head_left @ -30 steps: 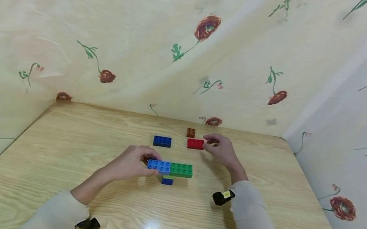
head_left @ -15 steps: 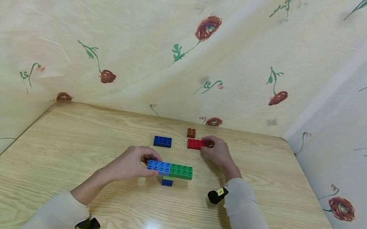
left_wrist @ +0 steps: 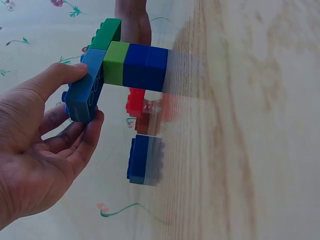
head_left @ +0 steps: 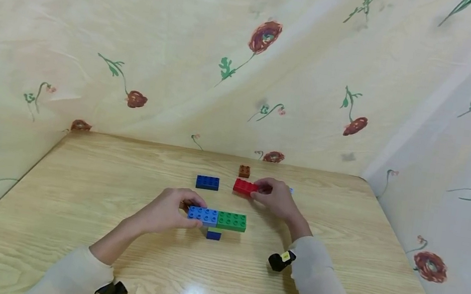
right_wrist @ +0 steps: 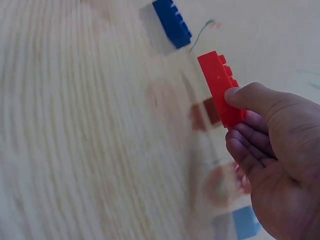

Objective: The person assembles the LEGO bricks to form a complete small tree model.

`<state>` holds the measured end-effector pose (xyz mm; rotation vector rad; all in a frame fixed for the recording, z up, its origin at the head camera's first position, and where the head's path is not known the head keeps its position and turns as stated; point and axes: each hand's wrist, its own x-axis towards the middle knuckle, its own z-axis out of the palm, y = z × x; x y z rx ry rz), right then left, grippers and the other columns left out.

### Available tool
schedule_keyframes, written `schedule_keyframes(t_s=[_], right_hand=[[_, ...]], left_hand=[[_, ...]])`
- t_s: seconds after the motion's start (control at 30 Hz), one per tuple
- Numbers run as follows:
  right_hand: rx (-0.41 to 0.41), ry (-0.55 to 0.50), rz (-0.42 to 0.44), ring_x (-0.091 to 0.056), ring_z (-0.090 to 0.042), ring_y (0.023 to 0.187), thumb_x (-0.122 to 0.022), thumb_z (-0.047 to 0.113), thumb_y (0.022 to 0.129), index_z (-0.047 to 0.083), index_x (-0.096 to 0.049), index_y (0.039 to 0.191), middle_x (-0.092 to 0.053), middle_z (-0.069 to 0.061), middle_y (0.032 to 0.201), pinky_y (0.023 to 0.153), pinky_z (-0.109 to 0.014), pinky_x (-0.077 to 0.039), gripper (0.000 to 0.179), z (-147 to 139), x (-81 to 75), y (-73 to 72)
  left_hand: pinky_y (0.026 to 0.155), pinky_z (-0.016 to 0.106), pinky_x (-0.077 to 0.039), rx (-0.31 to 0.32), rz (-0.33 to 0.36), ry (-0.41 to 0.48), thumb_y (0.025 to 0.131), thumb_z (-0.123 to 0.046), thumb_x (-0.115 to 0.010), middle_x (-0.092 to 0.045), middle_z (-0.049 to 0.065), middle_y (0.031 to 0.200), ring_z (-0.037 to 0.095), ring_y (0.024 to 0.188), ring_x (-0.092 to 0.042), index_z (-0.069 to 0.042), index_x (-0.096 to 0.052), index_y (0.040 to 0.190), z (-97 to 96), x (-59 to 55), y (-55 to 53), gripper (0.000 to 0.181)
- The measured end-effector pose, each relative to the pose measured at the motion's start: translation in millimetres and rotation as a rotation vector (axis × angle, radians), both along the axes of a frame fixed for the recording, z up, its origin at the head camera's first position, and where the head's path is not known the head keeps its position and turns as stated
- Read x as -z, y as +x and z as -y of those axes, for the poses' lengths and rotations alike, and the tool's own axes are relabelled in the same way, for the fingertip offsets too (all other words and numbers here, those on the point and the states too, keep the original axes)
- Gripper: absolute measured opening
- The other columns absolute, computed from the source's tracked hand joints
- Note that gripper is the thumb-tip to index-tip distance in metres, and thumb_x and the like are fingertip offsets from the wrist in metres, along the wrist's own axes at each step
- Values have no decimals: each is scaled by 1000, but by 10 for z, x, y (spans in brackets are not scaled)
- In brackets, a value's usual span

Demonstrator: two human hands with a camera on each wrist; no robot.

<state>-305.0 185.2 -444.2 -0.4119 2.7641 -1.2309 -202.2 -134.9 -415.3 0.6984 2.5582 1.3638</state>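
Observation:
My left hand (head_left: 168, 210) pinches the light blue brick (head_left: 203, 216) at the left end of a T-shaped build. Beside that brick sits a green brick (head_left: 232, 221), level with it. Under them, in the left wrist view, a lime green piece (left_wrist: 116, 62) joins dark blue bricks (left_wrist: 145, 66) that reach down to the table. Farther back, my right hand (head_left: 275, 198) grips a red brick (head_left: 245, 187) by its right end. In the right wrist view, the thumb lies on one side of the red brick, which is tilted and appears just off the table.
A loose dark blue brick (head_left: 207, 183) lies at the back, left of the red one. Behind the red brick is a small brown brick (head_left: 244, 171). Another light blue brick (right_wrist: 245, 222) shows past my right hand. A flowered cloth (head_left: 176, 57) hangs behind the wooden table (head_left: 97, 187).
My right hand has closed on the right end of the red brick and shifted it slightly left and nearer, tilting it. The left hand and the build have stayed in place.

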Motion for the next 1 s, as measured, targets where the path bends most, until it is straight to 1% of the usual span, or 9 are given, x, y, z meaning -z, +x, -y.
schedule_keyframes(t_s=[0.17,0.3,0.43,0.5,0.6,0.67,0.73,0.9,1.0], right_hand=[[-42,-13,-48,-64,-24,104,-76,24,95,7,-68,125,-70,-10,118,91,-36,-57,36,102,-127,118],[-75,-22,-95,-65,-25,105,-76,24,94,8,-69,125,-71,-10,118,92,-39,-58,36,177,-269,252],[-113,-44,-104,-65,-22,104,-77,26,93,12,-70,122,-71,-5,116,91,-39,-58,33,238,-391,397],[-136,-60,-110,-65,-21,104,-77,26,93,15,-70,121,-71,-3,114,92,-40,-57,31,259,-425,459],[-170,-78,-133,-64,-19,102,-78,24,93,17,-71,119,-70,0,112,93,-46,-57,28,292,-474,552],[-194,-89,-153,-64,-20,101,-79,23,92,17,-71,117,-70,0,110,95,-50,-56,27,315,-505,615],[-215,-89,-174,-65,-20,100,-80,21,92,17,-72,116,-70,2,110,95,-50,-56,26,341,-536,678],[-279,-74,-217,-65,-23,99,-82,19,90,16,-72,115,-71,3,110,93,-38,-57,27,397,-583,810],[-313,-65,-228,-65,-28,99,-83,17,88,15,-72,115,-72,3,110,91,-40,-58,29,420,-566,858]], left_hand=[[78,24,-56,-4,9,8,85,-24,-86,-71,-1,109,16,91,-62,-18,-74,115,12,19,9,33],[78,24,-56,1,-6,9,85,-23,-85,-71,-1,109,16,91,-63,-17,-73,116,10,15,2,33],[78,24,-56,6,-14,8,85,-22,-85,-71,-1,109,16,90,-62,-17,-73,116,6,2,-4,33],[78,24,-56,9,-16,7,85,-22,-85,-71,0,110,16,90,-62,-16,-73,116,5,-3,-6,33],[79,24,-56,11,-20,0,86,-23,-85,-71,0,111,16,91,-62,-16,-73,116,3,-9,-7,33],[81,26,-57,11,-26,-4,86,-24,-85,-71,0,112,16,92,-62,-16,-73,116,3,-8,-8,34],[83,30,-59,10,-32,-10,86,-25,-85,-71,0,113,16,93,-63,-16,-73,117,5,-5,-9,34],[88,42,-60,12,-52,-15,86,-25,-85,-72,1,115,15,95,-64,-13,-73,118,6,8,-13,36],[90,45,-60,12,-62,-20,86,-25,-85,-73,2,116,16,97,-64,-11,-72,120,2,11,-11,38]])
